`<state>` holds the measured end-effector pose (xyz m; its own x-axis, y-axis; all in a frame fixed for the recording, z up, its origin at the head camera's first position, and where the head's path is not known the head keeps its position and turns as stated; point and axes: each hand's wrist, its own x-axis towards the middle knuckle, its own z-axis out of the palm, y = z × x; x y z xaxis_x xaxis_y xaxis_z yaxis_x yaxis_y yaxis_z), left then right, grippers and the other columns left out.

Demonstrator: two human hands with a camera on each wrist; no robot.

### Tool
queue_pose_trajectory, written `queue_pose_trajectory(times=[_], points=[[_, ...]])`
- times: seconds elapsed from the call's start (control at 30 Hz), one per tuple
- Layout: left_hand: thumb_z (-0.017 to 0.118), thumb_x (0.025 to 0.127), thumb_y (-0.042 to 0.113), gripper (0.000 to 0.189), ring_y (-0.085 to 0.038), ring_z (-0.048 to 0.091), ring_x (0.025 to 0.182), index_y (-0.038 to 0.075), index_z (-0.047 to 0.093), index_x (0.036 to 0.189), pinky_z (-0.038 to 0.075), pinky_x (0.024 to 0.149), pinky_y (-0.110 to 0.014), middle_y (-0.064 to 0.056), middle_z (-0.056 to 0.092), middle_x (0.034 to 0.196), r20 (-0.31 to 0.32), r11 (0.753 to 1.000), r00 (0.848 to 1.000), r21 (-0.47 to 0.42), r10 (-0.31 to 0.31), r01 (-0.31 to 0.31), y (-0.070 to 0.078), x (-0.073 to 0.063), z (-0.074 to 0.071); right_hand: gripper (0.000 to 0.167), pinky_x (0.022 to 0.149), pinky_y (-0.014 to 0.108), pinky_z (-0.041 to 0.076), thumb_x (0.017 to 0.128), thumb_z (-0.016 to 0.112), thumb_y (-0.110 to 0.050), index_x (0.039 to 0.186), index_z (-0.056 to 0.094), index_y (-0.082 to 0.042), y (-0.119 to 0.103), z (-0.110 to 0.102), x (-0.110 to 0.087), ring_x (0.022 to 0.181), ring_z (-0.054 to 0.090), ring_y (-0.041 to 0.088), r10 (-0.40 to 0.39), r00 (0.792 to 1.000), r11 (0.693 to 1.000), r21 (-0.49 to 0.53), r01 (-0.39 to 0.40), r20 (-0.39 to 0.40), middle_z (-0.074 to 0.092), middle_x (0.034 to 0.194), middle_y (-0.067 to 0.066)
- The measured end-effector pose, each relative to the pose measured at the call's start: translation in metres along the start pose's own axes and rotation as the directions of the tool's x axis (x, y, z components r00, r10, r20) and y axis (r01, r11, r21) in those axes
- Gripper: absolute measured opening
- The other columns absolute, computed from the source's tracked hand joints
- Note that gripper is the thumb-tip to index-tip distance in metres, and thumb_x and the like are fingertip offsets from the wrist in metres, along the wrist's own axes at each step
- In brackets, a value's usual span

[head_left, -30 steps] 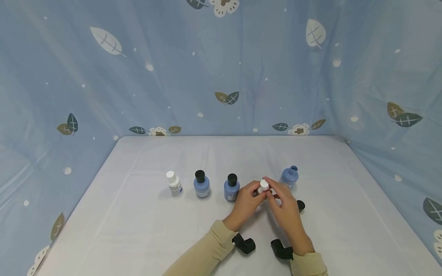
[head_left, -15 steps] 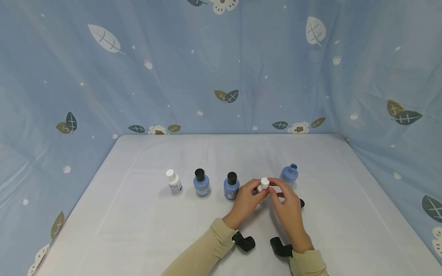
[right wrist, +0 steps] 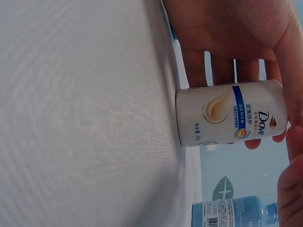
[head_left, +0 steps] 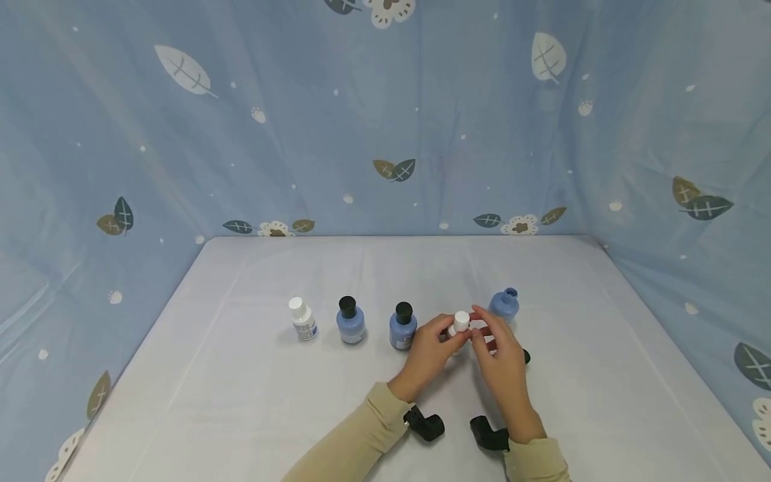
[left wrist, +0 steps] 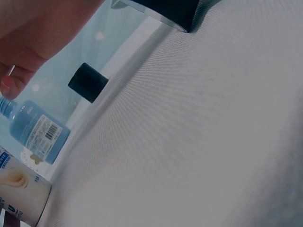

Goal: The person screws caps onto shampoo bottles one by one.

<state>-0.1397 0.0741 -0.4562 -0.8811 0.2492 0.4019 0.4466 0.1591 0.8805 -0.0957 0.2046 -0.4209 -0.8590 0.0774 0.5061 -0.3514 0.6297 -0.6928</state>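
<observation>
In the head view my left hand (head_left: 429, 345) grips a small white Dove bottle (right wrist: 236, 113) that stands upright on the table, its fingers wrapped behind it in the right wrist view. A white cap (head_left: 461, 320) sits on top of that bottle. Beside the cap is my right hand (head_left: 501, 355), thumb and bent fingers spread and their tips seemingly just off it. An uncapped blue bottle (head_left: 504, 304) stands behind the right hand. One black cap (left wrist: 88, 82) rests on the table, partly hidden by that hand in the head view.
To the left stand a blue bottle with a black cap (head_left: 403, 326), a second blue bottle (head_left: 351, 321) capped alike, and a white bottle (head_left: 303, 319) with a white cap. A white cloth (head_left: 241, 402) covers the table, and a blue patterned curtain (head_left: 337, 120) surrounds it.
The right thumb and index finger, around the white cap a second ago, have loosened and shifted slightly right. My left hand stays on the white bottle; the other bottles have not moved.
</observation>
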Motion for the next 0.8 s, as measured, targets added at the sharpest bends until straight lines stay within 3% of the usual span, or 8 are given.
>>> queue_pose_trajectory(times=[0.2, 0.43, 0.8], points=[[0.061, 0.085, 0.029, 0.021, -0.005, 0.055, 0.081, 0.017, 0.063, 0.102, 0.047, 0.069, -0.021, 0.006, 0.060, 0.091, 0.011, 1.000, 1.000, -0.015, -0.010, 0.010, -0.0018, -0.0030, 0.0014, 0.043, 0.063, 0.020, 0.045, 0.087, 0.056, -0.007, 0.128, 0.050, -0.018, 0.0026, 0.0015, -0.0019, 0.076, 0.054, 0.006, -0.025, 0.998, 0.999, 0.043, 0.023, 0.054, 0.054, 0.119, -0.004], [0.059, 0.086, 0.026, 0.017, -0.004, 0.054, 0.081, 0.018, 0.063, 0.100, 0.046, 0.067, -0.020, 0.008, 0.060, 0.090, -0.006, 1.000, 1.000, 0.027, 0.006, -0.006, -0.0028, 0.0017, -0.0002, 0.042, 0.061, 0.020, 0.046, 0.088, 0.055, -0.009, 0.129, 0.048, -0.018, 0.0021, 0.0037, 0.0023, 0.071, 0.054, 0.006, -0.063, 0.993, 0.993, 0.103, 0.052, 0.102, 0.054, 0.117, -0.001], [0.061, 0.085, 0.029, 0.021, -0.004, 0.053, 0.080, 0.018, 0.063, 0.103, 0.046, 0.066, -0.021, 0.008, 0.059, 0.093, 0.001, 1.000, 1.000, 0.026, 0.002, -0.002, -0.0010, 0.0010, -0.0015, 0.038, 0.061, 0.021, 0.045, 0.088, 0.055, -0.010, 0.126, 0.051, -0.019, 0.0020, 0.0043, 0.0012, 0.072, 0.052, 0.007, -0.028, 0.996, 0.996, 0.090, 0.020, 0.081, 0.053, 0.115, -0.002]])
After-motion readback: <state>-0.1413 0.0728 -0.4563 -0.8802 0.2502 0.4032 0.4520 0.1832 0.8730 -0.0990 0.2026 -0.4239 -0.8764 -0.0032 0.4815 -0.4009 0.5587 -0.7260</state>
